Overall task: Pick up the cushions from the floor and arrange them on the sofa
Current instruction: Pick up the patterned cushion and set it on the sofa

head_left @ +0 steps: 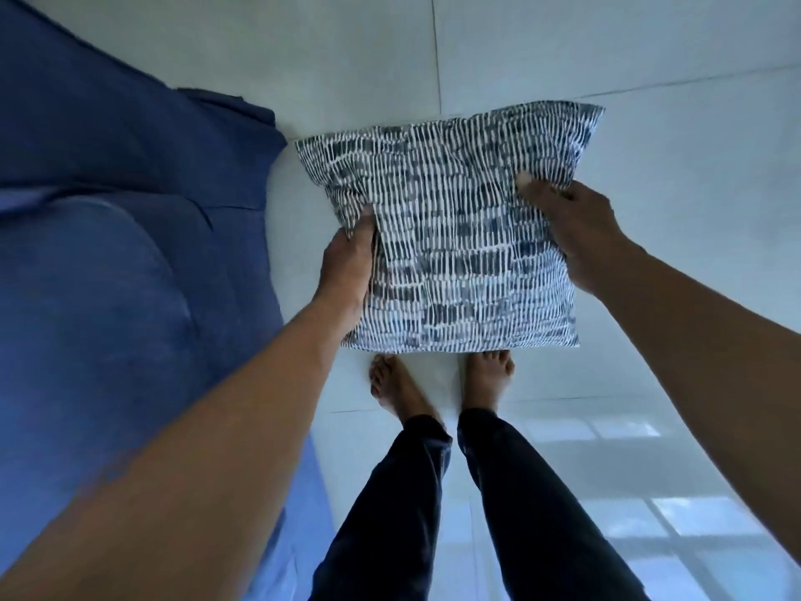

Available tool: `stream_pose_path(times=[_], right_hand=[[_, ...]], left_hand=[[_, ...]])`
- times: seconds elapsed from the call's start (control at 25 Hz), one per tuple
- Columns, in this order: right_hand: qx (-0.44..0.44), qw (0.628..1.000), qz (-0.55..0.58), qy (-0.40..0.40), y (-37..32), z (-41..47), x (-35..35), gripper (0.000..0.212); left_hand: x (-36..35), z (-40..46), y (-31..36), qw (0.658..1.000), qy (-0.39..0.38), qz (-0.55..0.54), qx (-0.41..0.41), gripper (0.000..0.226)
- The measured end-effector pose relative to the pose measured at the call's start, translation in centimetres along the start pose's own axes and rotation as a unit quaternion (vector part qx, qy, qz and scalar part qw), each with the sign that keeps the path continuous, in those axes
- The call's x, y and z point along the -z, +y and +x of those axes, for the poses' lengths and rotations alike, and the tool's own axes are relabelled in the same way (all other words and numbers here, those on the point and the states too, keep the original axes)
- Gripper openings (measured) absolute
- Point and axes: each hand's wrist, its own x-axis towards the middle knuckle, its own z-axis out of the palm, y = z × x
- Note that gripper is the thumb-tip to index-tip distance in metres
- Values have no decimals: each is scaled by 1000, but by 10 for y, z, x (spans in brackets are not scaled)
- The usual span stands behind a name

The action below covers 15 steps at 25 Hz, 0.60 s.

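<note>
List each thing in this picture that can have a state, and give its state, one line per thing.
patterned cushion: gripped at both side edges, held in front of the person, fabric crumpled.
left hand: closed on the cushion's left edge.
right hand: closed on the cushion's right edge.
blue sofa: at the left, no patterned cushion on the visible part.
tiled floor: glossy, reflecting a window.

sofa (108,253) cut off at left edge; fingers of both hands hidden under the cushion (450,236).

No readable text, labels, brands, numbers or signs appear anywhere; the cushion (450,236) carries only a dashed blue-and-white pattern.
</note>
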Motion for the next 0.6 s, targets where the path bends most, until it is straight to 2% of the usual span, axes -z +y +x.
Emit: stream_pose_path(times=[0.16, 0.24, 0.32, 0.4, 0.48, 0.6], right_hand=[[64, 997, -34, 4, -69, -94, 25, 33], [112, 993, -22, 6, -108, -148, 32, 33], [135, 991, -1, 4, -146, -206, 34, 55], [160, 987, 15, -12, -179, -254, 33, 75], [183, 982, 27, -34, -215, -307, 27, 73], [198, 977, 33, -68, -255, -369, 7, 42]], left_hand=[[30, -111, 44, 998, 11, -26, -53, 51], [54, -170, 74, 996, 33, -30, -77, 55], [83, -230, 101, 995, 58, -26, -83, 79], [107, -278, 125, 993, 67, -44, -82, 90], [140, -330, 147, 986, 71, -105, -111, 83], [191, -396, 164, 970, 85, -153, -166, 46]])
